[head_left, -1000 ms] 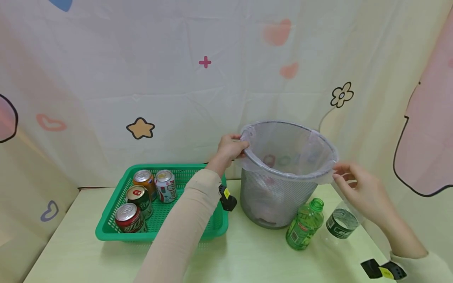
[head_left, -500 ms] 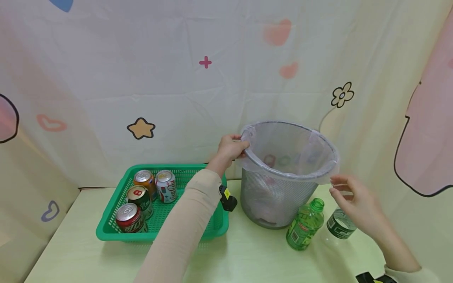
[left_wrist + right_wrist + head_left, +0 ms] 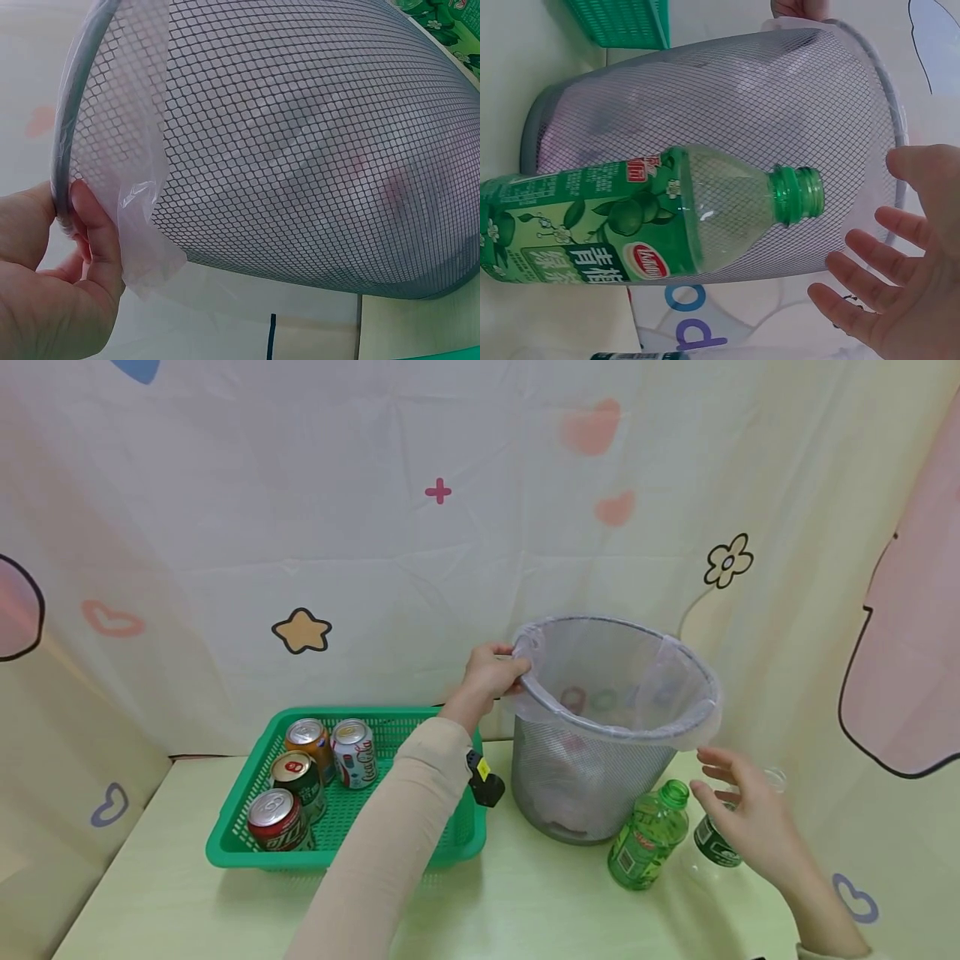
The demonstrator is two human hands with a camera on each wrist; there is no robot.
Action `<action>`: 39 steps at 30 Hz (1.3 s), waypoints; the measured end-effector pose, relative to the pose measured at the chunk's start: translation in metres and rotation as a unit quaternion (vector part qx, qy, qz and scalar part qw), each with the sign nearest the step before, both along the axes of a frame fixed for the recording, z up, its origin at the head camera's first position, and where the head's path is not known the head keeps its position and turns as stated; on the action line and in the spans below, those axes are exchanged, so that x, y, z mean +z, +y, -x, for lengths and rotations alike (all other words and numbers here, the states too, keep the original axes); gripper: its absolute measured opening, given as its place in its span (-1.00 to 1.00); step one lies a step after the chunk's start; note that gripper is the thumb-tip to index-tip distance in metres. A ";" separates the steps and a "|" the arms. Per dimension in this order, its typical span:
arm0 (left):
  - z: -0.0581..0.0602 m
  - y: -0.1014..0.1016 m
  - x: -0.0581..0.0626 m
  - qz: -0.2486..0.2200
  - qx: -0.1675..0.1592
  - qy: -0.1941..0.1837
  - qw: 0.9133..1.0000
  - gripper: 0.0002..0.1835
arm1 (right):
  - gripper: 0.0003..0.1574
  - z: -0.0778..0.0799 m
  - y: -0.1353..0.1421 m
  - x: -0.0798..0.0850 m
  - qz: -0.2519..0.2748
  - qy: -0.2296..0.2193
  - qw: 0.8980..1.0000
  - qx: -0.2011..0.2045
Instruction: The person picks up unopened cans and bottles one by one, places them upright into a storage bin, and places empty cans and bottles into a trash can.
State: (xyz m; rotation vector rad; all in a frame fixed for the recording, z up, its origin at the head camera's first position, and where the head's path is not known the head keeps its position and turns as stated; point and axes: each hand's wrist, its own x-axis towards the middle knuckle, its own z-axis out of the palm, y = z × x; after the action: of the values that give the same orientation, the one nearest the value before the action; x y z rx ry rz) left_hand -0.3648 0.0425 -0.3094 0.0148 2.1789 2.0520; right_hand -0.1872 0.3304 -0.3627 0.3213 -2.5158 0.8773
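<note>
A silver wire-mesh wastebasket [image 3: 592, 777] stands on the table, lined with a thin translucent plastic bag [image 3: 142, 195] folded over its rim. At the rim's left side my left hand [image 3: 491, 672] pinches the edge and the bag between thumb and fingers. My right hand [image 3: 750, 810] hovers off the right side of the wastebasket, fingers spread and holding nothing. Just below it stands a green tea bottle [image 3: 615, 217], uncapped and upright, close against the wastebasket. A clear bottle with a dark green label [image 3: 716, 843] is partly hidden behind the right hand.
To the left sits a green plastic basket [image 3: 345, 858] with several drink cans: an orange can [image 3: 309, 745], a Coca-Cola can [image 3: 354, 756], a dark green can [image 3: 300, 785] and a dark red can [image 3: 279, 822]. A printed curtain [image 3: 375, 527] hangs right behind the table.
My right hand has let go of the bag edge at the rim and moved down and toward me, nearer the bottles. The left hand keeps its hold on the rim.
</note>
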 end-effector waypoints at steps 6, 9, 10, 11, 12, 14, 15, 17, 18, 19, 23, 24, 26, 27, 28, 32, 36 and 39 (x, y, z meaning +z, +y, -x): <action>0.001 0.001 -0.001 -0.001 0.001 -0.001 1.000 -0.54 | -0.40 -0.003 -0.002 -0.009 0.009 -0.018 1.000 -0.008; 0.002 0.001 -0.001 -0.004 0.000 -0.001 1.000 -0.54 | -0.37 -0.004 -0.004 -0.014 0.003 -0.024 1.000 -0.018; 0.001 0.000 -0.001 -0.005 0.000 -0.001 1.000 -0.54 | -0.36 -0.004 -0.004 -0.017 0.001 -0.025 0.999 -0.022; 0.001 0.000 -0.001 -0.007 -0.001 -0.001 1.000 -0.54 | -0.35 -0.005 -0.005 -0.019 -0.002 -0.024 0.999 -0.026; 0.001 0.000 -0.001 -0.008 -0.001 -0.002 1.000 -0.54 | -0.33 -0.004 -0.005 -0.021 -0.005 -0.024 0.999 -0.028; 0.001 0.000 0.000 -0.009 -0.002 -0.001 1.000 -0.54 | -0.31 -0.005 -0.006 -0.026 -0.007 -0.024 0.999 -0.031; 0.001 0.000 0.000 -0.009 -0.001 -0.001 1.000 -0.54 | -0.29 -0.005 -0.005 -0.027 -0.006 -0.026 0.999 -0.030; 0.000 0.000 0.000 -0.008 -0.001 0.000 1.000 -0.54 | -0.27 -0.005 -0.005 -0.031 -0.001 -0.029 0.999 -0.025; 0.000 0.000 0.000 -0.008 -0.001 -0.001 1.000 -0.54 | -0.26 -0.006 -0.005 -0.033 0.001 -0.032 0.999 -0.023; 0.000 0.000 0.000 -0.007 0.000 0.000 1.000 -0.54 | -0.25 -0.006 -0.005 -0.034 0.004 -0.034 0.999 -0.022; 0.000 0.001 0.000 -0.006 0.000 0.001 1.000 -0.53 | -0.24 -0.006 -0.005 -0.041 0.008 -0.037 0.999 -0.028; 0.000 0.001 0.000 -0.007 0.000 0.002 1.000 -0.53 | -0.24 -0.007 -0.005 -0.042 0.009 -0.037 0.999 -0.029; -0.001 0.001 0.000 -0.007 -0.001 0.004 1.000 -0.53 | -0.24 -0.007 -0.005 -0.045 0.010 -0.039 0.999 -0.032; -0.001 0.001 0.000 -0.007 -0.001 0.004 1.000 -0.52 | -0.24 -0.007 -0.006 -0.046 0.012 -0.041 0.999 -0.033; -0.001 0.001 0.000 -0.007 -0.001 0.005 1.000 -0.52 | -0.24 -0.007 -0.006 -0.047 0.016 -0.042 0.998 -0.032; 0.000 0.001 0.000 -0.007 -0.002 0.004 1.000 -0.52 | -0.22 -0.007 -0.006 -0.050 0.030 -0.056 0.997 -0.031; 0.001 0.001 -0.001 -0.006 0.000 0.003 1.000 -0.53 | -0.20 -0.007 -0.006 -0.057 0.042 -0.074 0.996 -0.036; 0.001 0.002 -0.001 -0.006 0.001 0.004 1.000 -0.53 | -0.18 -0.006 -0.006 -0.064 0.055 -0.081 0.994 -0.040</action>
State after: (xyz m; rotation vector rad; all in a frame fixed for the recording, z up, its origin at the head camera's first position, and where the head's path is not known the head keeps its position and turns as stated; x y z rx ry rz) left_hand -0.3654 0.0442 -0.3108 0.0213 2.1726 2.0682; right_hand -0.1808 0.3245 -0.4262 0.1166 -2.5933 1.0422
